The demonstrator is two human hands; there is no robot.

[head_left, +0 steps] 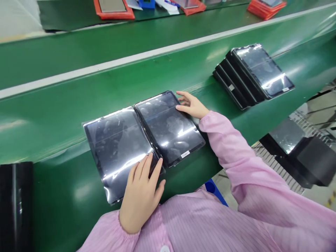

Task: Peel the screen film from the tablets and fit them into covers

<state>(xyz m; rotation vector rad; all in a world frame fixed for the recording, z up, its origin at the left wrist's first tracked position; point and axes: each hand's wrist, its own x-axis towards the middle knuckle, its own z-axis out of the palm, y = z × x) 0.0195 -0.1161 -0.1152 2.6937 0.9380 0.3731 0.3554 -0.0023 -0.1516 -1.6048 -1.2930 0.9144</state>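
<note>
Two dark tablets with glossy screens under clear film lie side by side on the green surface, long edges almost touching. My left hand rests on the lower right corner of the left tablet, its fingers stretched out and spread. At the upper right edge of the right tablet, my right hand has its thumb on the screen and its other fingers bent around the edge, partly hidden. A small white label sits near that tablet's lower edge.
Further right on the green surface leans a fanned stack of similar tablets. A black object lies at far left. Red-orange trays stand along the back. Dark boxes are below, beyond the right edge.
</note>
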